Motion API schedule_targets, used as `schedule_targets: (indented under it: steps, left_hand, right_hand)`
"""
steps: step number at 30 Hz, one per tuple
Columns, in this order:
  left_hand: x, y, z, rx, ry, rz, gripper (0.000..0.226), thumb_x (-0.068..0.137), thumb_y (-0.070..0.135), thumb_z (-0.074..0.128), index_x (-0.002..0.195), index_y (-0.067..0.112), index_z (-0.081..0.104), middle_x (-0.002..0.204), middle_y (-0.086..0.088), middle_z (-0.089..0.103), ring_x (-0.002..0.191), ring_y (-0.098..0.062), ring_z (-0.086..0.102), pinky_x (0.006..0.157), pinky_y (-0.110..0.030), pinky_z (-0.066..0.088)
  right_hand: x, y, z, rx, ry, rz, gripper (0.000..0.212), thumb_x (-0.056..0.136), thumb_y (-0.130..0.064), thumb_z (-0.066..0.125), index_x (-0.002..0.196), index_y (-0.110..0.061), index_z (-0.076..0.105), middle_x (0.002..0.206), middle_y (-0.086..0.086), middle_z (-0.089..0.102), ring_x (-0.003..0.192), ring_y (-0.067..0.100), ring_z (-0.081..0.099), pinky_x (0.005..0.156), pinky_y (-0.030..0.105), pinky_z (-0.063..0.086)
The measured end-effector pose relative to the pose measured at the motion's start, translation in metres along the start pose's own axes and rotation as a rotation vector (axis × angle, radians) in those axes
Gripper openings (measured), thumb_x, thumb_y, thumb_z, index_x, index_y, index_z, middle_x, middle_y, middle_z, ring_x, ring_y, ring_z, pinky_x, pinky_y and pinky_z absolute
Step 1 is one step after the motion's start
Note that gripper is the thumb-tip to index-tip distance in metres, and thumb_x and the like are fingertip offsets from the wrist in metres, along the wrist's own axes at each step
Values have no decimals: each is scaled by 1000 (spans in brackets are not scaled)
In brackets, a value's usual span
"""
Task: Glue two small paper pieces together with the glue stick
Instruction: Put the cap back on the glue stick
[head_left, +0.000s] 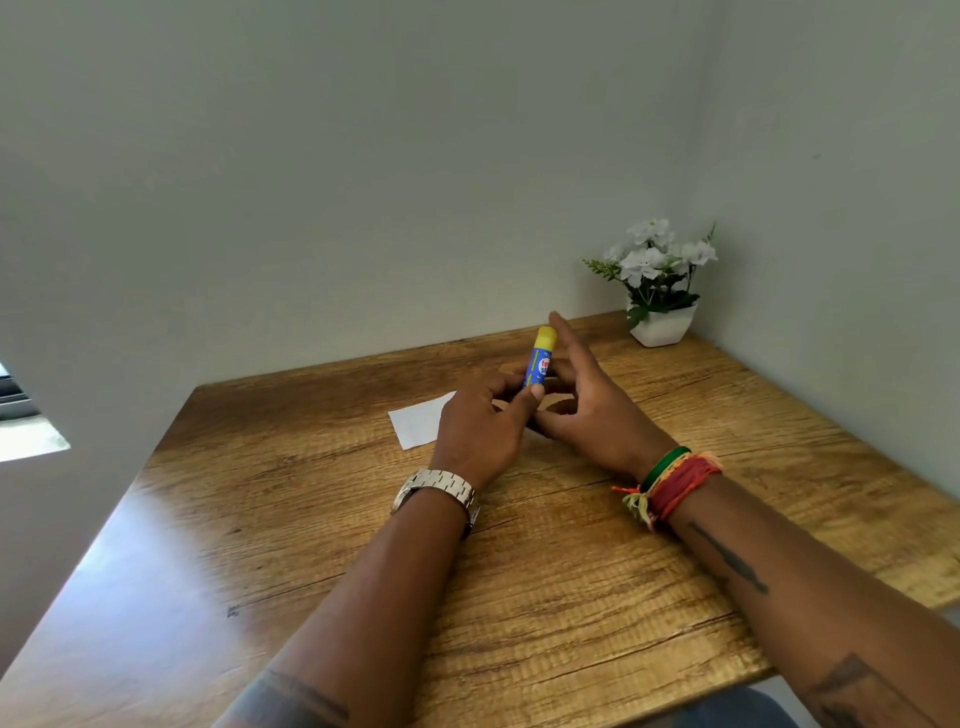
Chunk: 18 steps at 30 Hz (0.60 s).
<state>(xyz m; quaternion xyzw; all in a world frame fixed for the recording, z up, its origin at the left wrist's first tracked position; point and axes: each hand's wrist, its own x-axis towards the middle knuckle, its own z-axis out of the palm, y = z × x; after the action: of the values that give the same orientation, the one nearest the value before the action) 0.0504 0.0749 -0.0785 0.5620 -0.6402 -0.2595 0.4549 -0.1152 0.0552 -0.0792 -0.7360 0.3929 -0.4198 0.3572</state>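
Note:
A blue glue stick (537, 366) with its yellow cap on stands upright above the wooden table (519, 597). My left hand (483, 421), with a metal watch on its wrist, pinches the stick's lower end between thumb and fingers. My right hand (587, 410), with coloured thread bands on its wrist, is just right of the stick. Its index finger is straight and lies alongside the cap, while the other fingers curl loosely behind the stick. A small white paper piece (418, 426) lies flat on the table, partly hidden by my left hand. No second piece shows.
A white pot of white flowers (662, 327) stands in the far right corner against the walls. The table's left edge runs diagonally beside a wall with a window opening (26, 426).

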Motion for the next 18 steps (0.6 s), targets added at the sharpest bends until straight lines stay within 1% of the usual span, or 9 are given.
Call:
schedule_targets:
  steps: [2, 3, 5, 7, 9, 11, 14, 16, 18]
  left_hand:
    - [0, -1, -1, 5, 38, 6, 27, 92, 43, 68, 117, 36, 74, 95, 14, 74, 79, 1, 63, 66, -17, 42]
    - [0, -1, 0, 18, 44, 11, 28, 91, 42, 70, 117, 35, 74, 96, 15, 74, 79, 3, 62, 66, -15, 42]
    - [0, -1, 4, 63, 44, 35, 29, 88, 39, 74, 117, 34, 74, 96, 16, 74, 82, 5, 62, 69, -12, 42]
    - [-1, 0, 10, 115, 58, 57, 32, 86, 37, 75, 118, 31, 73, 96, 15, 73, 83, 5, 62, 69, -10, 40]
    - [-2, 2, 17, 180, 86, 97, 35, 87, 38, 74, 121, 28, 71, 102, 10, 73, 88, -1, 62, 74, -16, 42]
    - [0, 4, 24, 295, 120, 142, 40, 91, 38, 70, 127, 22, 67, 113, 2, 70, 100, -13, 64, 80, -25, 45]
    - [8, 9, 29, 383, 121, 124, 35, 95, 34, 66, 126, 19, 65, 118, -4, 69, 103, -19, 65, 82, -30, 50]
    - [15, 11, 31, 421, 65, 105, 25, 95, 32, 66, 116, 20, 69, 112, -3, 71, 100, -20, 66, 84, -36, 55]
    - [19, 11, 35, 425, 35, 88, 17, 95, 31, 65, 108, 22, 72, 107, -1, 72, 98, -19, 66, 83, -37, 56]
  right_hand:
    - [0, -1, -1, 239, 10, 32, 91, 92, -7, 66, 159, -40, 14, 132, 1, 68, 122, 13, 63, 97, 32, 54]
    - [0, -1, -1, 318, 29, 61, 81, 94, -7, 63, 159, -34, 22, 130, 2, 69, 121, 16, 64, 98, 37, 54]
    - [0, -2, 2, 319, 62, 85, 53, 99, -12, 60, 148, -26, 43, 123, -3, 73, 116, 21, 67, 91, 38, 56]
    - [2, -1, 2, 280, 104, 86, 31, 100, -14, 61, 129, -24, 59, 114, -3, 77, 109, 29, 70, 83, 37, 60]
    - [5, 0, 0, 239, 177, 82, 26, 97, -14, 66, 122, -21, 65, 109, 1, 77, 104, 29, 72, 84, 39, 62]
    - [8, 4, -4, 68, 268, 88, 28, 93, -20, 71, 121, -21, 68, 108, 0, 74, 101, 22, 71, 87, 45, 60]
    - [10, 10, -11, -182, 396, 120, 31, 91, -26, 73, 121, -22, 69, 105, -4, 72, 96, 13, 68, 83, 34, 55]
    - [11, 14, -20, -294, 440, 151, 30, 91, -25, 73, 121, -22, 69, 108, -3, 73, 97, 13, 66, 80, 26, 47]
    - [12, 19, -28, -371, 450, 203, 31, 92, -24, 72, 122, -21, 68, 112, 1, 73, 99, 15, 66, 82, 26, 44]
